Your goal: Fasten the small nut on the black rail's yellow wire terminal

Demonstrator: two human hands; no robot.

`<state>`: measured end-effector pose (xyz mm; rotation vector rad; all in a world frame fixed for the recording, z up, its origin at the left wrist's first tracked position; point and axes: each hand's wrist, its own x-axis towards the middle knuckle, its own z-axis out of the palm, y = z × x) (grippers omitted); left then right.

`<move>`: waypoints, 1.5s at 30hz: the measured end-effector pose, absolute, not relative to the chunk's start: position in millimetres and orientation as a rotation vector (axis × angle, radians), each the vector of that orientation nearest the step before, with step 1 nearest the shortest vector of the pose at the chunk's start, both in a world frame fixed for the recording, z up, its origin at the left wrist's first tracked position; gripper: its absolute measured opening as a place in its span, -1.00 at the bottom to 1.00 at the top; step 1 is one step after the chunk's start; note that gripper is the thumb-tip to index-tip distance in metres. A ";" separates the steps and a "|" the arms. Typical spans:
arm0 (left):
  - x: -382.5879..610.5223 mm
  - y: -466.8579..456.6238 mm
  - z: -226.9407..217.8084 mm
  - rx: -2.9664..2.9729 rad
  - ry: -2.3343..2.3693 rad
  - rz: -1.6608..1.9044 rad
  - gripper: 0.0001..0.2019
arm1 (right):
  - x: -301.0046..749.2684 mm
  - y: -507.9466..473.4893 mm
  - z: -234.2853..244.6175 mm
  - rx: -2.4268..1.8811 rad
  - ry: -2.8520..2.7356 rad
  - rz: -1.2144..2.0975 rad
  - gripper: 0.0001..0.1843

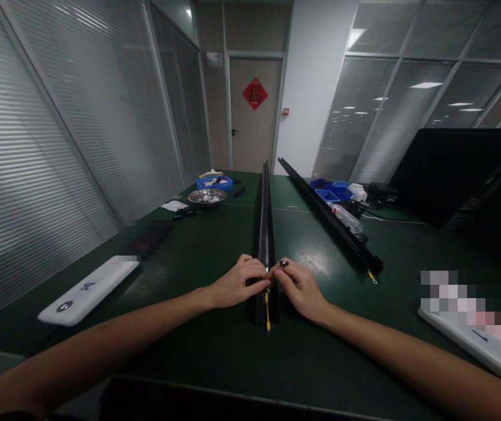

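Two rails: one black channel rail [265, 216] running to the bench's [189, 351] near edge side, one second rail [325, 210] towards the right edge. Yellow leads [268, 313]: two, one per rail. Left hand [239, 283], right hand [301, 291]: fingers narrow at the first; hold cannot be told.

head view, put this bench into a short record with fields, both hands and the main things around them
left grip: fingertips at near part of the black channel
right grip: fingertips close to the left's; small shiny piece there, kind unclear
between fingertips: too small to tell
near end: yellow lead with ring terminal
surface: green table
right side: second black channel; blue bins
left side: metal bowl; white device
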<state>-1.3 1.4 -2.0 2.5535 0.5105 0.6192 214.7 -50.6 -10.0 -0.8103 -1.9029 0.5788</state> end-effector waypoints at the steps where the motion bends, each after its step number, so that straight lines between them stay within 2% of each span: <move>1: -1.3 1.3 -1.9 2.552 0.510 0.623 -0.79 | 214.7 -50.6 -10.2 -0.810 -1.904 0.577 -0.66; 17: -2.3 0.1 2.2 2.532 0.508 0.611 -0.82 | 214.3 -50.8 -9.8 -0.816 -1.924 0.569 -0.65; 26: -1.6 0.3 2.6 2.532 0.543 0.611 -0.77 | 214.4 -50.1 -8.7 -0.752 -1.918 0.582 -0.62; 45: -2.0 0.7 1.3 2.548 0.517 0.614 -0.83 | 214.3 -49.1 -12.2 -0.792 -1.911 0.588 -0.68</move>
